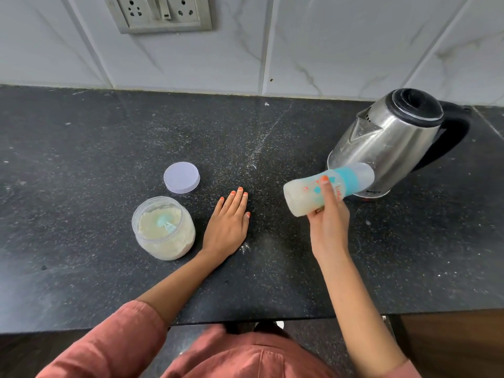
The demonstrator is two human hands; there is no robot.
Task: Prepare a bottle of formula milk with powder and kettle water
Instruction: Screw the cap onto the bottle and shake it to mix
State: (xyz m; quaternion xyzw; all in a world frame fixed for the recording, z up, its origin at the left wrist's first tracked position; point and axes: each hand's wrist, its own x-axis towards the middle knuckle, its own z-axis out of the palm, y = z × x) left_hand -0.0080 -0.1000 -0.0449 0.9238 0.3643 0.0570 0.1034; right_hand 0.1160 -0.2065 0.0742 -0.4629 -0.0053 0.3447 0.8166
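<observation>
My right hand [328, 219] grips a baby bottle [305, 195] that lies nearly sideways in the air, its teal collar and clear cap pointing right toward the kettle. Milky white liquid fills the bottle's lower part. The steel kettle [392, 140] with a black lid and handle stands at the back right, just behind the bottle. My left hand [230, 222] rests flat on the black counter [81, 165], fingers apart, holding nothing. Left of that hand stands an open clear jar of pale powder [163, 230] with a teal scoop inside it.
The jar's round white lid [181, 177] lies on the counter behind the jar. Spilled powder dusts the counter between the hands. A wall socket panel [163, 12] sits on the tiled wall above. The counter's front edge runs close to my body.
</observation>
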